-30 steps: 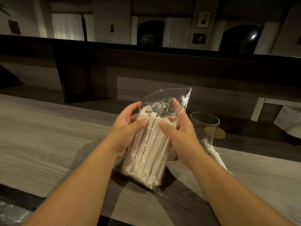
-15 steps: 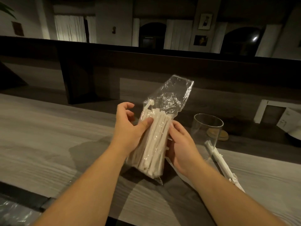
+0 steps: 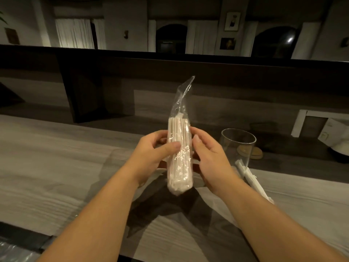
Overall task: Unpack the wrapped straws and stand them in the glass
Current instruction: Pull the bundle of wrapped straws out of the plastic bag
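The wrapped straws (image 3: 179, 154), bagged in clear plastic, are held upright above the surface (image 3: 56, 167), gripped by the left hand (image 3: 151, 152) and right hand (image 3: 209, 157); the glass (image 3: 238, 146) is seen right, loose straws (image 3: 253, 178) beside it.

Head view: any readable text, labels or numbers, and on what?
None can be read.
Bag of straws: clear plastic, no print visible.
Glass: plain.
White box at far right: a small dark mark, too small and blurred to read.
Framed pictures on the back wall: images only, no legible words.
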The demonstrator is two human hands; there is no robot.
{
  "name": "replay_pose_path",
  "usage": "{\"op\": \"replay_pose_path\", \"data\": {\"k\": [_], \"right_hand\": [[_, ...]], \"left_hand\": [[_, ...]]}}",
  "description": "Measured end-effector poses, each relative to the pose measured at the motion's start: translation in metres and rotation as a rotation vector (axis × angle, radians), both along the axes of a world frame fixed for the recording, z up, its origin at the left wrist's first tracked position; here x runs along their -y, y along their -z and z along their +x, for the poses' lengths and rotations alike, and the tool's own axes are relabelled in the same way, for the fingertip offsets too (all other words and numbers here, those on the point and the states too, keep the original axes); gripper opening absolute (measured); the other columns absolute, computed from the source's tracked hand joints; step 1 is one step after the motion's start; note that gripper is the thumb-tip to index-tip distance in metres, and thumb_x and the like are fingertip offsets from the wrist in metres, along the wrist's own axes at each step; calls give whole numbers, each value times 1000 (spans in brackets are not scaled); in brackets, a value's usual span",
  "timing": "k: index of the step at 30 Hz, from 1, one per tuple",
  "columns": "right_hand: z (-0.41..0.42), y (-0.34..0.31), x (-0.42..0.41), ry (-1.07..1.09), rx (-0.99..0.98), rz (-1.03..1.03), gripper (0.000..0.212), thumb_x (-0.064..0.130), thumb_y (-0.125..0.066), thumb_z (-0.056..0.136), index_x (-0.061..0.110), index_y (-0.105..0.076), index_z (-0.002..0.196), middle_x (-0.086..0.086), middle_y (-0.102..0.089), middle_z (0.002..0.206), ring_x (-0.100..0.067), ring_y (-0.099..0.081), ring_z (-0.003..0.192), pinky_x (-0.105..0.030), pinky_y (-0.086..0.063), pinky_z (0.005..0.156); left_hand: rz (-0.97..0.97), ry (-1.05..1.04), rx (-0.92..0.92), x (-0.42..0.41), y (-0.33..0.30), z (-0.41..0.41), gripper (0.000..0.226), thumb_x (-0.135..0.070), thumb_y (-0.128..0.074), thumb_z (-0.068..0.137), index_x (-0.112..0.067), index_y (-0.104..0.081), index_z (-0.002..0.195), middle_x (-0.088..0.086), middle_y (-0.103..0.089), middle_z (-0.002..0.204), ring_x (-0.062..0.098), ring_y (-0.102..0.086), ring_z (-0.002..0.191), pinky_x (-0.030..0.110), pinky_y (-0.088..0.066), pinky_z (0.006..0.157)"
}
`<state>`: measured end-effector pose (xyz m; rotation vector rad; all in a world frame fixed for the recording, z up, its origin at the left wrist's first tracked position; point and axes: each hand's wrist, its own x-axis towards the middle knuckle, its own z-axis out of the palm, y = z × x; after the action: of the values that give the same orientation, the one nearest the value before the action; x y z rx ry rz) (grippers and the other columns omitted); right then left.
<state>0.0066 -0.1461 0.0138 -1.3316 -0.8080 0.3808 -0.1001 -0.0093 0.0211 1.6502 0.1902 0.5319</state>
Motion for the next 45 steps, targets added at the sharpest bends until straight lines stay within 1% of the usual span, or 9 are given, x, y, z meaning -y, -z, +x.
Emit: {"op": "replay_pose_path", "data": {"k": [4,9,12,17,22,26,30,35,45], "right_hand": [[7,9,1,-29,215,-104,69,-6,-57,95,45,-52,141,7,-57,127,-11,-63,111,-28,-57,93],[11,16,3,-54,435,-176,95,-1,-78,83,52,-33,148,24,-41,128,0,-55,106,-22,-56,87],[11,18,2,61,599,-187,82,-1,-77,82,37,-42,145,17,-41,139,0,-53,113,-31,-54,96],[13,18,10,68,776,-121,53,1,-71,89,28,-58,133,17,-55,126,-2,-61,105,-25,-53,90],[7,6,7,122,566,14,39,10,-71,93,38,-67,119,6,-52,135,-6,-55,124,-27,-49,101],[5,3,6,85,432,35,11,13,-66,96,19,-74,98,0,-72,104,-14,-68,101,-32,-56,89],[3,-1,6,71,297,55,16,19,-61,96,29,-73,99,15,-77,95,-1,-70,96,-18,-55,80],[4,-3,2,126,145,1,13,38,-62,92,38,-73,98,18,-77,96,2,-70,96,-29,-55,88],[-1,-4,3,72,77,0,16,37,-56,97,39,-72,100,11,-77,103,-8,-71,103,-45,-57,95]], "left_hand": [[-248,35,25,0,-1,-1,48,-33,-67,83,-14,-64,127,15,-72,119,35,-69,111,53,-55,93],[-499,138,65,4,-8,-4,38,-27,-44,97,-9,-77,100,12,-76,92,23,-75,81,40,-52,78],[-532,104,114,5,-9,-3,56,-23,-40,97,-12,-75,56,6,-67,65,15,-68,57,34,-46,65],[-321,-9,10,3,-15,4,59,-11,-46,102,-24,-61,46,-6,-54,50,14,-54,53,25,-46,55],[-237,-241,168,2,-11,6,24,-19,-57,98,-19,-59,122,4,-65,103,14,-64,88,18,-54,62],[-122,-129,317,6,-2,2,32,-6,-57,93,-30,-77,87,-4,-77,88,11,-73,84,23,-56,67],[-149,-118,313,4,-2,2,16,-21,-65,92,-14,-72,104,6,-76,96,19,-72,86,37,-56,76],[-119,-107,301,7,0,6,37,-46,-66,78,-16,-75,98,6,-73,92,22,-67,87,52,-54,89],[21,-123,400,4,6,13,28,-24,-75,69,-15,-70,95,-9,-76,82,8,-71,81,23,-57,71]]}}
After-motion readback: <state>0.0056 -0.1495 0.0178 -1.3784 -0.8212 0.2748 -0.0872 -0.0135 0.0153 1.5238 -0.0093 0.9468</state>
